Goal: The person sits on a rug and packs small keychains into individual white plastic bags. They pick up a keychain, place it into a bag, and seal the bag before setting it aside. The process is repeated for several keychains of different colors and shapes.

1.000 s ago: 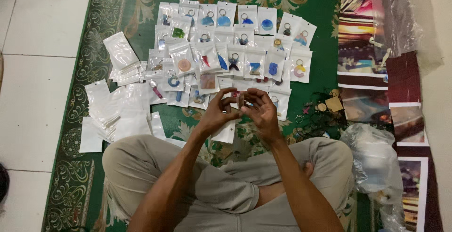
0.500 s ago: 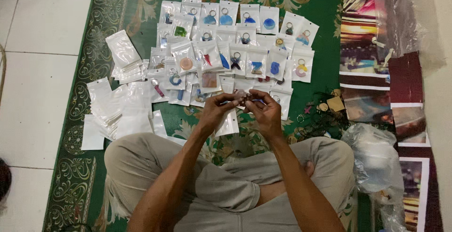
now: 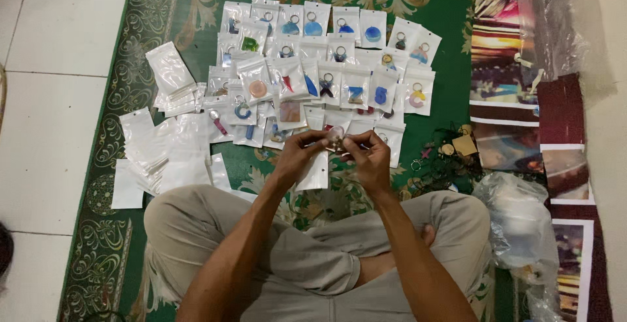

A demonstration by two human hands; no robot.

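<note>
Both hands, left hand (image 3: 297,155) and right hand (image 3: 371,159), pinch what looks like a keychain (image 3: 336,136).

Seated cross-legged, forearms reaching forward; left hand (image 3: 297,155) and right hand (image 3: 370,157) raised close together, fingertips pinched, nearly meeting.

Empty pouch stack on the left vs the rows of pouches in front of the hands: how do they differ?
The empty pouches look plain white, with nothing coloured inside; the filled pouches each show a coloured charm on a ring. The empty pouches lie piled and overlapping at odd angles; the filled pouches lie in rough rows, mostly upright. Both are small clear-fronted bags on the green carpet.
</note>
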